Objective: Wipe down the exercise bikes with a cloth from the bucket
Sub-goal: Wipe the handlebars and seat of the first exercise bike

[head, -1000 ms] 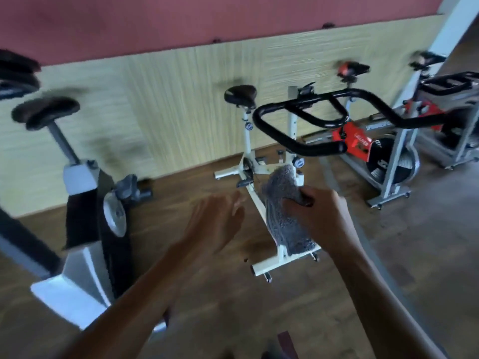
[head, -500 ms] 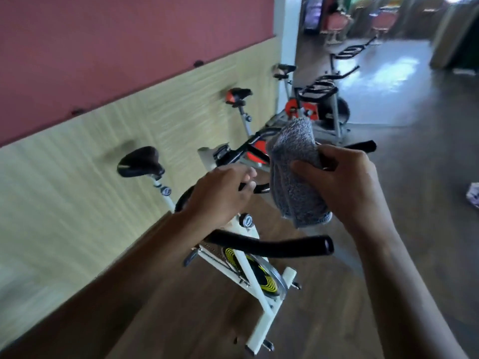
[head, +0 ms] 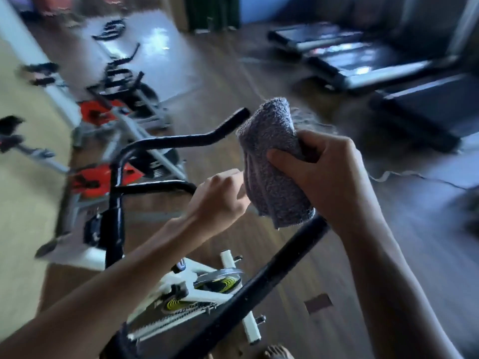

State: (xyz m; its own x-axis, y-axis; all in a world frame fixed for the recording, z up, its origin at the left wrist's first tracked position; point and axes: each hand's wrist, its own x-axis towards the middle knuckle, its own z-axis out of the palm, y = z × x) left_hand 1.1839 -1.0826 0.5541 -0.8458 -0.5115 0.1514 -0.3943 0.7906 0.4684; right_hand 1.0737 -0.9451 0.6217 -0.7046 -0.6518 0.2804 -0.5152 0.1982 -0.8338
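— Where's the cloth just now?
— The folded grey terry cloth (head: 272, 161) is held up just above the black tubular handlebar (head: 272, 272) of the nearest white exercise bike (head: 207, 295). Its lower edge hangs close over the handlebar's near arm. Whether it touches the arm, I can't say.
— Which hand has it?
— The right hand (head: 334, 177), directly above that same arm of the handlebar. The thumb presses on the front of the cloth and the fingers wrap round behind it in a firm grip.
— And the other?
— The left hand (head: 220, 198) sits inside the handlebar's loop, where the inner cross bar bends. Its fingers are curled into a fist, knuckles up, and its thumb side touches the cloth. The bar runs in under the fist, but I cannot tell whether the fingers close on the bar or on the cloth's edge.
— What's under the handlebar?
— The bike's white frame and a yellow-and-black ringed flywheel (head: 223, 281), standing on the dark wooden floor (head: 337, 286).
— Anything farther off?
— Left of the handlebar's far arm there is a row of red-and-grey exercise bikes (head: 98, 182), all blurred. Right of the handlebar and farther back are black treadmills (head: 375, 71), blurred too. A thin white cable (head: 404, 174) lies on the floor right of the handlebar, past the right hand.
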